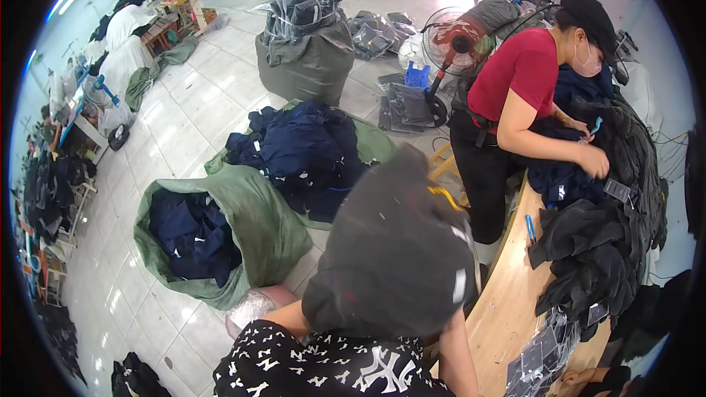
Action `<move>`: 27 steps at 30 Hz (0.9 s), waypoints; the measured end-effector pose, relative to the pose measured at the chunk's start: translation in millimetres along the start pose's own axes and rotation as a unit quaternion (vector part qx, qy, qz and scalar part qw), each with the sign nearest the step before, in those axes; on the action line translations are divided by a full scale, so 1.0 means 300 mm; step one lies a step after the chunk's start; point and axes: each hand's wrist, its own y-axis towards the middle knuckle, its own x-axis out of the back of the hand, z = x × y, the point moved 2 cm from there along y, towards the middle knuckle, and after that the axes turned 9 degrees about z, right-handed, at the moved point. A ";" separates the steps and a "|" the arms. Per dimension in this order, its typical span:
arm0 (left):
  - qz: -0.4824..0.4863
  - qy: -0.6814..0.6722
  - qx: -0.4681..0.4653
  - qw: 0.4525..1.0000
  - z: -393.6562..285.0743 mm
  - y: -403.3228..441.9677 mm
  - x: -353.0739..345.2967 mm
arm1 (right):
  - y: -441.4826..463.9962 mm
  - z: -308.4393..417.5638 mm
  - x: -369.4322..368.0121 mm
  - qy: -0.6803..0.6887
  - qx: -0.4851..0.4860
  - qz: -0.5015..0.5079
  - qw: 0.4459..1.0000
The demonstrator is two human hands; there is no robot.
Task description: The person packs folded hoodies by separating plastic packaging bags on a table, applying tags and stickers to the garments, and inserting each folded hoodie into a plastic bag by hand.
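A dark grey garment (390, 250) is spread up in front of me, slightly blurred, with a yellow strip and white tags at its right side. My two bare forearms reach up behind its lower edge, left and right. Both hands are hidden by the cloth, so I cannot see how the fingers lie. Below it shows my black shirt (294, 364) with white logos. To the right runs a wooden table (500, 309) with a pile of dark garments (588, 242) and clear-wrapped packets (544, 360). A blue pen-like item (530, 229) lies near the table edge.
A co-worker in a red shirt (533, 70) handles navy cloth at the table. Another person's hand (577, 376) shows at bottom right. Left stand a green sack (268, 231) of navy clothes, a navy heap (301, 147) and a full sack (309, 66). A fan (460, 44) stands behind.
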 end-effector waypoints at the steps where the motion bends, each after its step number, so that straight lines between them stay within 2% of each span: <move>1: -0.009 -0.007 -0.006 1.000 -0.010 0.007 0.008 | 0.027 0.006 -0.002 0.013 0.004 0.011 1.000; 2: -0.021 -0.013 -0.015 1.000 -0.038 0.015 0.029 | 0.061 0.013 -0.024 0.067 0.013 0.036 0.997; 3: -0.029 -0.019 -0.024 0.999 -0.068 0.032 0.047 | 0.034 0.039 -0.033 0.012 0.009 0.076 0.997; 7: -0.100 -0.050 -0.092 0.989 -0.263 0.166 0.191 | 0.011 0.047 0.141 0.043 0.017 0.026 0.999; 11: -0.189 -0.084 -0.173 0.963 -0.519 0.390 0.460 | -0.071 0.074 0.286 0.029 0.021 -0.020 0.999; 14: -0.263 -0.110 -0.198 0.938 -0.654 0.551 0.705 | -0.108 0.064 0.360 0.037 0.036 -0.054 0.997; 16: -0.313 -0.120 -0.185 0.924 -0.660 0.617 0.865 | -0.113 0.069 0.348 0.046 0.045 -0.089 0.994; 20: -0.410 -0.122 -0.069 0.902 -0.427 0.603 1.133 | -0.127 0.019 0.316 0.080 0.069 -0.103 0.989; 23: -0.476 -0.125 0.094 0.865 -0.098 0.442 1.246 | -0.148 -0.073 0.312 0.097 0.072 -0.125 0.985; 24: -0.410 -0.119 0.095 0.899 0.075 0.396 1.383 | -0.158 -0.109 0.306 0.106 0.074 -0.130 0.983; 25: -0.519 -0.084 0.167 0.834 0.116 0.327 1.245 | -0.173 -0.138 0.299 0.113 0.079 -0.132 0.982; 27: -0.521 -0.041 0.259 0.812 0.317 0.220 1.258 | -0.209 -0.183 0.280 0.120 0.087 -0.135 0.980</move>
